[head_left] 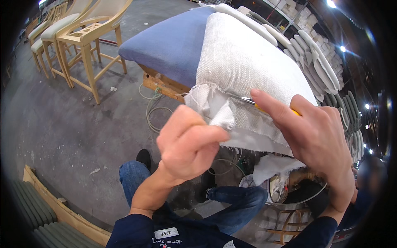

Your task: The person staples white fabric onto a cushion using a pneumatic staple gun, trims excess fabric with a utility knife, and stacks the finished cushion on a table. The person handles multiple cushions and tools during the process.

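Note:
A padded seat panel covered in off-white woven fabric (252, 53) lies in front of me, its frayed edge toward me. My left hand (186, 142) is closed, pinching the loose fabric corner (223, 118) and holding it off the panel. In my right hand (314, 130) is a yellow-handled tool (248, 100) with a narrow metal end. My index finger stretches along it, and its tip meets the fabric at the corner fold. Most of the handle is hidden by my palm, so its exact kind is unclear.
Blue cloth (169, 45) covers the wooden bench (165, 87) under the panel. Wooden chairs (89, 41) stand at the far left. Stacked padded panels (314, 58) line the right. A thin hose (151, 111) coils on the floor (82, 136). A round container (279, 190) sits below the panel.

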Tool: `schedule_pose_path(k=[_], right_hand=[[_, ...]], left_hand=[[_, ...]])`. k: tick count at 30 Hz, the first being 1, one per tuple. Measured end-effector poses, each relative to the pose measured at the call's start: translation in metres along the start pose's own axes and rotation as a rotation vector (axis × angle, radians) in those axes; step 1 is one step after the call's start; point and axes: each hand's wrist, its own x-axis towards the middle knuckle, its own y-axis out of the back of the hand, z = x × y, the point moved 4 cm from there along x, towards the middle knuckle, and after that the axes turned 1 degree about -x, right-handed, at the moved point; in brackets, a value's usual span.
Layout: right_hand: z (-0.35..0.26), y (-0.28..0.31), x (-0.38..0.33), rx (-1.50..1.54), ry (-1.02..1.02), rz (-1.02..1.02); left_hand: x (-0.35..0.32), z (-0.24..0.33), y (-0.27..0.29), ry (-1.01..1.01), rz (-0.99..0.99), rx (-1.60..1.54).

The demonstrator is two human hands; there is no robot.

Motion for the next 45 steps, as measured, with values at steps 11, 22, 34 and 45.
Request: schedule_pose_path(k=[11,22,34,45], right_hand=[[0.010,-0.002,-0.011,-0.031,-0.018,-0.034],[0.028,-0.011,-0.038,0.001,-0.057,-0.087],[0.062,-0.035,-0.092,0.125,0.033,0.117],[0.060,-0.047,-0.127,0.354,-0.017,0.403]], left_hand=[[0.003,0.015,0.001,-0.044,-0.067,-0.014],[-0.007,0.034,-0.010,-0.126,-0.049,-0.269],[-0.009,0.056,0.008,0.161,0.009,-0.080],[0.020,0.042,-0.069,0.024,-0.321,0.803]])
